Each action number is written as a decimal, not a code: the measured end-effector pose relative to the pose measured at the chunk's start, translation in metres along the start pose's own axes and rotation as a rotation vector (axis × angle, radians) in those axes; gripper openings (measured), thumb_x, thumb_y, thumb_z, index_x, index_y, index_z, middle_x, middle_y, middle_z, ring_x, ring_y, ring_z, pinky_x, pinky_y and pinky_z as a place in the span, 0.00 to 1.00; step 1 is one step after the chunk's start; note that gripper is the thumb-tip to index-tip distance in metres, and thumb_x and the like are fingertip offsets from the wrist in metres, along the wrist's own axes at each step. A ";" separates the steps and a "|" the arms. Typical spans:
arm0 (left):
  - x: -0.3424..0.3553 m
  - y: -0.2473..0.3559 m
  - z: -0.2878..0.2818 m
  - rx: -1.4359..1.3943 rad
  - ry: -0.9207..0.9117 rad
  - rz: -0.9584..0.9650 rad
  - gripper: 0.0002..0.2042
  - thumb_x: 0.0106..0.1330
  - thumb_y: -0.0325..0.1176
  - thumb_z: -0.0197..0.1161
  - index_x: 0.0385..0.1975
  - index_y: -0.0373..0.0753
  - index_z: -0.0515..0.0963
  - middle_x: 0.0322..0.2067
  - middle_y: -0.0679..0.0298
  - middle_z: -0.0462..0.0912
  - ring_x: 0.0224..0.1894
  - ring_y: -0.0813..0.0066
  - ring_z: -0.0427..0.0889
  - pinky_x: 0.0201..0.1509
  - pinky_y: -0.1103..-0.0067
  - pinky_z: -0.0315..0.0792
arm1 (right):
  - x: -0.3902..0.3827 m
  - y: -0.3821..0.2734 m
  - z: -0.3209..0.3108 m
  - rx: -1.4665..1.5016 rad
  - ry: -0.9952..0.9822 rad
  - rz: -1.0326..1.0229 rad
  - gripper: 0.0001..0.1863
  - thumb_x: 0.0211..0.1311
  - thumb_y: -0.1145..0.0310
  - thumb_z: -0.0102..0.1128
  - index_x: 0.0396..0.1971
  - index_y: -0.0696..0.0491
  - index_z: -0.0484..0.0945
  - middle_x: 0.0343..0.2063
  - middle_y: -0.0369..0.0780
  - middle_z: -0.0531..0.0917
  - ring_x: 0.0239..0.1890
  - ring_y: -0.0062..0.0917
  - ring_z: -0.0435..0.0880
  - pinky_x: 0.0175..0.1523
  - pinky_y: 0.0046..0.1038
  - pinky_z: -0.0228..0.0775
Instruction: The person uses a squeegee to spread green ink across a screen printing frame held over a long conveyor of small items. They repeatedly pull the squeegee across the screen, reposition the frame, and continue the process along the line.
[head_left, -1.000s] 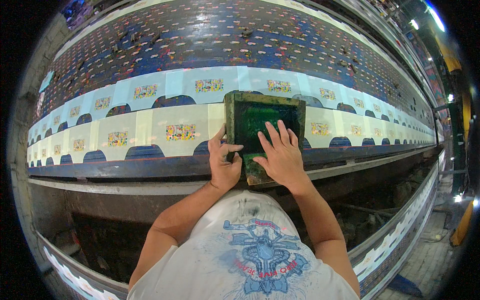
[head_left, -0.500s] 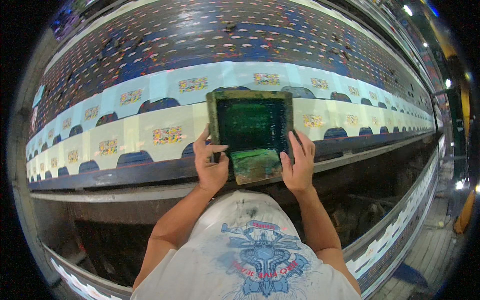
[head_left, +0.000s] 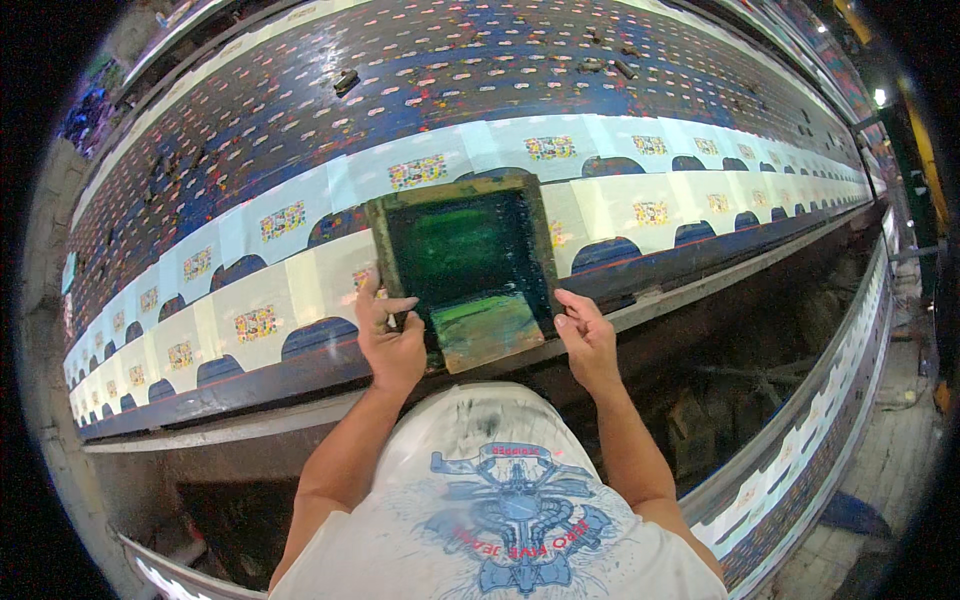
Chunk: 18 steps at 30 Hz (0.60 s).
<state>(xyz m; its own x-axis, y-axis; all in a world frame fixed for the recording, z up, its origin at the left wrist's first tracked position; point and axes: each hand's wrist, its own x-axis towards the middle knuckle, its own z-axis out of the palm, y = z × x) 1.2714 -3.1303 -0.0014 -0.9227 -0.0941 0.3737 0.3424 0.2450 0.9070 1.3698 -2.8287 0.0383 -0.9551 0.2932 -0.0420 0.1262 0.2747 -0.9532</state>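
Note:
A dark-rimmed screen-printing frame [head_left: 547, 240] is in front of me, tilted a little anticlockwise, with dark green ink across its mesh. A flat green-and-tan board, seemingly a squeegee [head_left: 487, 335], rests in its near end. My left hand [head_left: 392, 345] grips the frame's left side, with one finger reaching over the rim. At the right side, the fingertips and thumb of my right hand [head_left: 588, 340] are at the rim, apparently still holding it. Pale fabric pieces [head_left: 290, 285] with small multicoloured printed blocks lie in rows under and beyond the frame.
A long, ink-stained dark printing table [head_left: 450, 80] stretches across, with small dark lumps [head_left: 346, 82] on it. A rail [head_left: 270, 422] runs along its near edge. Another table with pale pieces [head_left: 800, 500] stands at the lower right, beside a walkway [head_left: 900, 470].
The view has turned, so the table rows slant more. The frame now appears further left and tilted, and my right hand's fingers sit less far over its rim.

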 end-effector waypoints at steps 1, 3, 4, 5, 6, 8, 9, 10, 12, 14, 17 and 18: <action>0.000 0.006 0.016 -0.017 -0.024 -0.013 0.15 0.59 0.10 0.67 0.42 0.36 0.86 0.79 0.36 0.69 0.83 0.44 0.68 0.82 0.60 0.62 | 0.006 -0.004 -0.018 -0.077 -0.001 -0.028 0.22 0.78 0.71 0.67 0.68 0.58 0.84 0.66 0.48 0.85 0.67 0.36 0.86 0.70 0.36 0.79; -0.005 0.009 0.050 -0.009 -0.018 -0.018 0.14 0.59 0.11 0.66 0.41 0.36 0.86 0.78 0.37 0.72 0.81 0.46 0.71 0.82 0.61 0.63 | 0.016 0.008 -0.050 -0.062 0.003 -0.037 0.22 0.78 0.70 0.67 0.67 0.57 0.84 0.66 0.48 0.85 0.68 0.37 0.85 0.70 0.36 0.79; -0.007 0.009 0.065 -0.046 -0.016 -0.031 0.13 0.59 0.11 0.66 0.40 0.36 0.85 0.78 0.37 0.72 0.80 0.48 0.73 0.81 0.62 0.64 | 0.021 0.014 -0.063 -0.045 -0.006 -0.027 0.22 0.77 0.70 0.68 0.67 0.57 0.85 0.66 0.49 0.85 0.68 0.39 0.85 0.70 0.37 0.78; -0.008 0.009 0.078 -0.082 -0.012 -0.045 0.13 0.59 0.11 0.66 0.40 0.35 0.85 0.78 0.37 0.72 0.79 0.51 0.74 0.80 0.64 0.66 | 0.026 0.019 -0.075 -0.075 -0.024 -0.056 0.22 0.77 0.71 0.67 0.67 0.58 0.84 0.67 0.48 0.85 0.68 0.37 0.85 0.70 0.36 0.78; -0.009 0.011 0.088 -0.118 -0.007 -0.059 0.12 0.59 0.11 0.66 0.39 0.35 0.84 0.79 0.37 0.72 0.77 0.53 0.76 0.79 0.65 0.67 | 0.030 0.022 -0.088 -0.105 -0.043 -0.085 0.22 0.78 0.72 0.66 0.68 0.58 0.84 0.67 0.47 0.85 0.68 0.35 0.85 0.70 0.35 0.78; -0.013 0.022 0.107 -0.248 0.029 -0.229 0.11 0.60 0.11 0.66 0.37 0.34 0.83 0.80 0.38 0.71 0.74 0.58 0.79 0.76 0.68 0.69 | 0.039 0.027 -0.111 -0.154 -0.082 -0.134 0.22 0.77 0.73 0.66 0.68 0.58 0.84 0.68 0.48 0.84 0.69 0.35 0.84 0.70 0.35 0.78; -0.014 0.025 0.112 -0.266 0.038 -0.277 0.10 0.60 0.11 0.66 0.37 0.34 0.82 0.80 0.38 0.71 0.74 0.59 0.79 0.75 0.69 0.70 | 0.042 0.028 -0.118 -0.128 -0.094 -0.127 0.22 0.77 0.72 0.67 0.67 0.59 0.84 0.67 0.49 0.84 0.69 0.38 0.84 0.71 0.36 0.77; -0.015 0.029 0.118 -0.286 0.049 -0.324 0.10 0.60 0.11 0.66 0.36 0.34 0.82 0.81 0.39 0.70 0.73 0.61 0.80 0.73 0.71 0.71 | 0.045 0.030 -0.125 -0.103 -0.108 -0.119 0.22 0.76 0.72 0.68 0.66 0.59 0.85 0.67 0.51 0.85 0.69 0.41 0.84 0.72 0.38 0.75; -0.016 0.030 0.121 -0.251 0.050 -0.328 0.10 0.59 0.11 0.67 0.35 0.34 0.81 0.82 0.39 0.69 0.74 0.62 0.80 0.72 0.72 0.72 | 0.050 0.031 -0.137 -0.072 -0.142 -0.114 0.22 0.75 0.71 0.68 0.65 0.59 0.85 0.65 0.52 0.86 0.69 0.45 0.84 0.74 0.39 0.74; -0.018 0.024 0.123 -0.253 0.061 -0.298 0.12 0.59 0.09 0.67 0.35 0.35 0.79 0.81 0.39 0.70 0.75 0.61 0.79 0.73 0.70 0.72 | 0.052 0.034 -0.147 -0.058 -0.183 -0.116 0.21 0.75 0.72 0.67 0.65 0.60 0.85 0.65 0.53 0.86 0.69 0.46 0.84 0.75 0.40 0.73; -0.018 0.024 0.123 -0.248 0.066 -0.304 0.13 0.58 0.08 0.68 0.34 0.36 0.79 0.80 0.40 0.72 0.76 0.60 0.79 0.74 0.69 0.73 | 0.056 0.035 -0.153 -0.143 -0.176 -0.239 0.21 0.72 0.74 0.69 0.63 0.59 0.86 0.64 0.53 0.86 0.67 0.49 0.84 0.73 0.42 0.75; -0.017 0.026 0.121 -0.241 0.065 -0.320 0.13 0.57 0.09 0.68 0.34 0.36 0.79 0.81 0.41 0.72 0.76 0.60 0.79 0.74 0.69 0.74 | 0.055 0.033 -0.153 -0.184 -0.154 -0.302 0.21 0.70 0.75 0.70 0.62 0.58 0.87 0.63 0.52 0.86 0.66 0.49 0.85 0.72 0.43 0.76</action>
<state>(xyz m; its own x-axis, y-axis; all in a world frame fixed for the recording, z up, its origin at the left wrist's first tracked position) 1.2751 -3.0051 -0.0075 -0.9791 -0.1912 0.0698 0.0786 -0.0386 0.9962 1.3627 -2.6636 0.0502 -0.9840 0.0364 0.1746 -0.1346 0.4913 -0.8605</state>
